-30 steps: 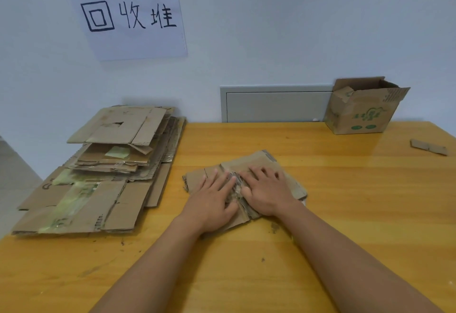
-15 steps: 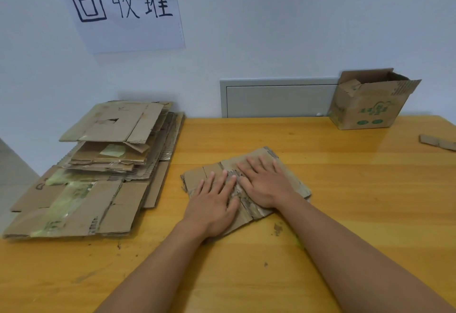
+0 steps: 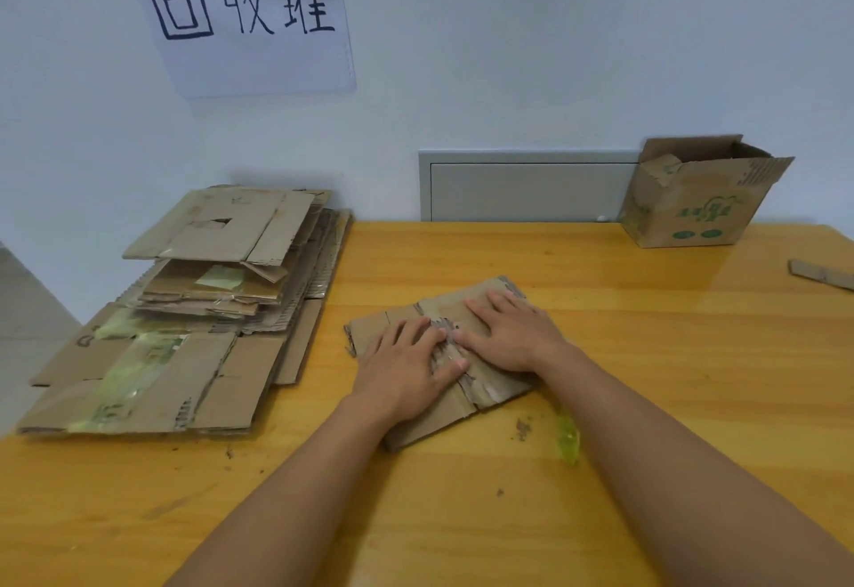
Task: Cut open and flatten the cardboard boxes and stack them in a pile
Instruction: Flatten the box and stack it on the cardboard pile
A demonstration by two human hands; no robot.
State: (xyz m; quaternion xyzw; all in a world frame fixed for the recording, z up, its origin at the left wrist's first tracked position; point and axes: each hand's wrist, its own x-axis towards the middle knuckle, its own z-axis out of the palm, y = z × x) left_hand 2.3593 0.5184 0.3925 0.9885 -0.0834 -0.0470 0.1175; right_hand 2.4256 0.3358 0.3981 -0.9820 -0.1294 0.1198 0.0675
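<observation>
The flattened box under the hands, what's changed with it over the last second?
Little has changed. Both the left hand and right hand press flat on the flattened box as before; nothing was gripped or let go. Only the head camera drifted. The pile and open box stayed put.

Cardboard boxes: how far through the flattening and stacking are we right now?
Done: a pile of flattened boxes lies at the table's left edge. In hand: the left hand and right hand press flat, fingers straight, on a flattened cardboard piece at the table's middle, not yet on the pile. Left: one open box stands uncut at the far right, and a cardboard scrap lies near it.
</observation>
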